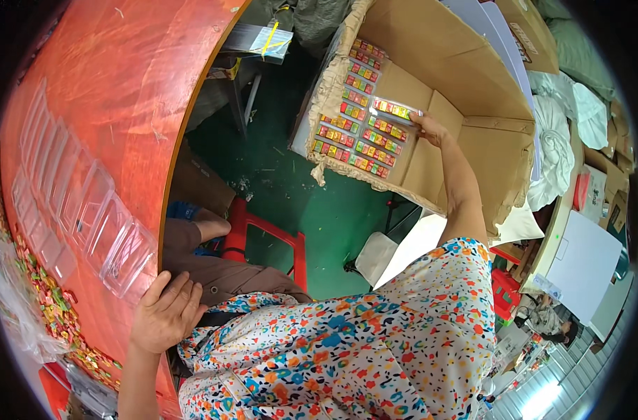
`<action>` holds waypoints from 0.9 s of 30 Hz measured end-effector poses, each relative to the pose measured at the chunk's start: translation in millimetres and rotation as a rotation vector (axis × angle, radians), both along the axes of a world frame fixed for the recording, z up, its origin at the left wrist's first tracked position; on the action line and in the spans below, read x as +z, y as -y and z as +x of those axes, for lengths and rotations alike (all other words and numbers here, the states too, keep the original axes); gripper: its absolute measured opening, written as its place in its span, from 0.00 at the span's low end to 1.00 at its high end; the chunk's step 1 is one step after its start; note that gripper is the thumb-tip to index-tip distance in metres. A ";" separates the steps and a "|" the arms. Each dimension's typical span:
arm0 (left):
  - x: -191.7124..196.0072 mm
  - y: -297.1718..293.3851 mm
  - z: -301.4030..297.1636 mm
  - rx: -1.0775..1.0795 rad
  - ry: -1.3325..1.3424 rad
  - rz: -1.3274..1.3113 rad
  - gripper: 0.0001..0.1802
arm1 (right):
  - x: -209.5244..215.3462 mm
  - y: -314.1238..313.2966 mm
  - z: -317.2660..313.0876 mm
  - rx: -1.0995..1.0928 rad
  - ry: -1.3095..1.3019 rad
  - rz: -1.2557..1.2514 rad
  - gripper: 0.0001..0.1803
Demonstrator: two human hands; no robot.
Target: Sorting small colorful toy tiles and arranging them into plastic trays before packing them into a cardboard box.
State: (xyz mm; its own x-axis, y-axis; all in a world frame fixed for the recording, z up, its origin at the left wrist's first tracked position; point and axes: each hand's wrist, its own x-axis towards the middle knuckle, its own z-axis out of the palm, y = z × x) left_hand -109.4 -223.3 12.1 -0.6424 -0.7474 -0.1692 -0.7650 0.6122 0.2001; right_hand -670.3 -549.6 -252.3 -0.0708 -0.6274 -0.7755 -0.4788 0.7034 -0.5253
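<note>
My right hand (432,130) reaches into a large open cardboard box (497,115). It grips one end of a clear plastic pack (394,109) that holds a row of small red, yellow and green pieces. Similar filled packs (378,143) lie in rows beside and below it, along the box's left side. My left hand (168,313) rests at the edge of the red-orange table (133,91), fingers extended and holding nothing. Next to its fingertips is the end of a line of clear plastic trays (126,248), nested and overlapping.
Many loose colourful wrapped pieces (49,294) lie along the table's left rim, near a clear plastic bag (18,308). A red stool (266,234) stands on the green floor between table and box. White cloth bundles (553,143) and more cartons crowd the right. Another person (546,322) is farther off.
</note>
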 end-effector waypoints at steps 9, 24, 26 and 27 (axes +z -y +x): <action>0.3 2.2 -2.1 0.009 -0.025 -0.009 0.17 | -36.3 5.3 -6.4 0.251 -0.288 -0.125 0.25; -6.2 -0.1 6.8 0.028 -0.145 -0.020 0.18 | -47.9 17.2 7.4 0.492 -0.076 -0.164 0.37; -10.7 -4.5 8.0 0.034 -0.171 -0.083 0.15 | -20.4 20.6 20.0 0.468 -0.301 -0.257 0.37; -16.9 -2.5 7.2 0.007 -0.184 -0.098 0.13 | -6.4 35.8 -5.0 0.604 -0.538 -0.346 0.36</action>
